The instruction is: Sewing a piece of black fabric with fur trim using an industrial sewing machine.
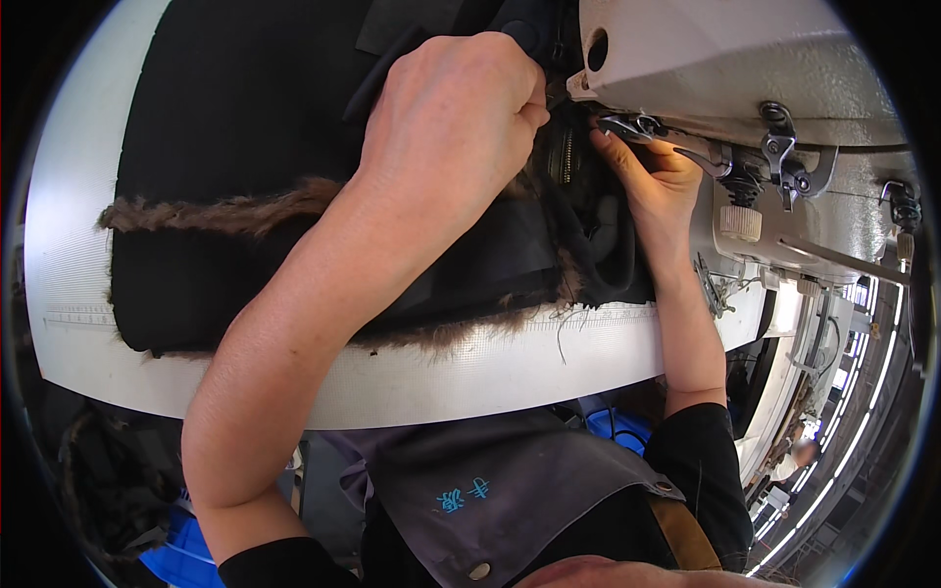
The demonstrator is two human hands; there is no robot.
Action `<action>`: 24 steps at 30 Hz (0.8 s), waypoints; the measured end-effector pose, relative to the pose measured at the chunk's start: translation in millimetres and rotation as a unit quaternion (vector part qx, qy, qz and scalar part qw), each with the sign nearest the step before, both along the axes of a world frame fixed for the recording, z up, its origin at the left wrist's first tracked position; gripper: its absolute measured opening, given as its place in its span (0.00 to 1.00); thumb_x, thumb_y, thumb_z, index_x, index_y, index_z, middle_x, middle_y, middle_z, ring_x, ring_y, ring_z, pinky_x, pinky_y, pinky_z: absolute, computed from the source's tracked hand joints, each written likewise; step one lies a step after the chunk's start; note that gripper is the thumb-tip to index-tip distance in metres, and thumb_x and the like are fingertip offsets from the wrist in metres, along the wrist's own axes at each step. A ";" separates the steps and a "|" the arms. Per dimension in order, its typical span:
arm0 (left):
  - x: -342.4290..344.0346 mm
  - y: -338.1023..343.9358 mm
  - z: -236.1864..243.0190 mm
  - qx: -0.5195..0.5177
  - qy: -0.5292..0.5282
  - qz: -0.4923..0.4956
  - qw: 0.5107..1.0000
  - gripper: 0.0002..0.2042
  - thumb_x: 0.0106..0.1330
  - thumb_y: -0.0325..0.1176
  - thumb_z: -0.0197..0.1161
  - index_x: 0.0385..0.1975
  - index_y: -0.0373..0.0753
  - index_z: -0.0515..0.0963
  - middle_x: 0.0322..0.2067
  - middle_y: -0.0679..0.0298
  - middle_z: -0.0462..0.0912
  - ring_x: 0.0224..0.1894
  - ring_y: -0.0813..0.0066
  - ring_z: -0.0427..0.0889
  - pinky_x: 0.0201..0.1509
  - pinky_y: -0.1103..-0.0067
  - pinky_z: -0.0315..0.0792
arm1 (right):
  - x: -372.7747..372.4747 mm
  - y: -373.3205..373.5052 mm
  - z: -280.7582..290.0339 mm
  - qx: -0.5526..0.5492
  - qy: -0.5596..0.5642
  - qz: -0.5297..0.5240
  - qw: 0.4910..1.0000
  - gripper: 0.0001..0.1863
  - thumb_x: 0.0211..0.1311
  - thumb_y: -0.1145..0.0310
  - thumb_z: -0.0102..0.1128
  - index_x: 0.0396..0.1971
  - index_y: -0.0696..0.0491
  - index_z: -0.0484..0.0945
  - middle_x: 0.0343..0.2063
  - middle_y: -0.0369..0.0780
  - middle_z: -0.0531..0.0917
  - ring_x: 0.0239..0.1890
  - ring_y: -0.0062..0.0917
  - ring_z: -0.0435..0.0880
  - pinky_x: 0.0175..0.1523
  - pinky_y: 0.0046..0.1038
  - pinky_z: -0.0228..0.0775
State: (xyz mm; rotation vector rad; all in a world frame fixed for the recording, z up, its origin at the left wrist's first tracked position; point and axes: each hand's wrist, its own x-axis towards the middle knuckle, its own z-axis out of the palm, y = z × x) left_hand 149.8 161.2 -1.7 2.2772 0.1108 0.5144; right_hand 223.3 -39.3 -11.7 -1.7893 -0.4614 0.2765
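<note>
Pinching black cloth (225, 108) with left grip (453, 116), 12 o'clock; can't tell right grip (662, 191), 2 o'clock, partly blocked by sewing machine (725, 59); brown fur (230, 214), 10 o'clock.

A single fisheye view was taken from head height, aimed downward. The left hand (461, 103) and right hand (659, 181) were seen close up around upper centre, the machine (716, 64) at upper right, the apron (549, 490) at lower centre, the table (74, 255) curved at left.

Left hand (453, 110) curled; right hand (662, 183) perhaps pinching.
</note>
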 end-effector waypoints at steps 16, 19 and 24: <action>-0.2 -2.0 2.4 -0.001 0.026 0.009 1.000 0.07 0.54 0.29 0.68 0.31 0.36 0.85 0.29 0.61 0.82 0.31 0.61 0.83 0.38 0.73 0.74 | -5.4 23.4 1.4 0.052 0.009 0.039 0.998 0.11 0.59 0.81 0.66 0.42 0.61 0.83 0.41 0.40 0.86 0.43 0.19 0.83 0.52 0.22 0.75; -0.4 -2.4 2.6 -0.011 0.034 0.012 0.999 0.07 0.54 0.29 0.68 0.31 0.36 0.85 0.29 0.61 0.82 0.30 0.61 0.83 0.38 0.73 0.74 | -3.9 27.1 -1.7 0.044 -0.033 0.054 0.997 0.10 0.59 0.81 0.64 0.41 0.61 0.83 0.40 0.40 0.86 0.43 0.19 0.83 0.53 0.22 0.75; -0.3 -3.4 2.8 -0.013 0.036 0.015 0.999 0.07 0.54 0.30 0.68 0.31 0.36 0.85 0.28 0.61 0.82 0.30 0.61 0.82 0.38 0.73 0.74 | -4.4 29.2 -3.1 0.056 -0.013 0.029 0.998 0.07 0.61 0.81 0.63 0.39 0.62 0.84 0.38 0.39 0.86 0.42 0.19 0.84 0.51 0.21 0.76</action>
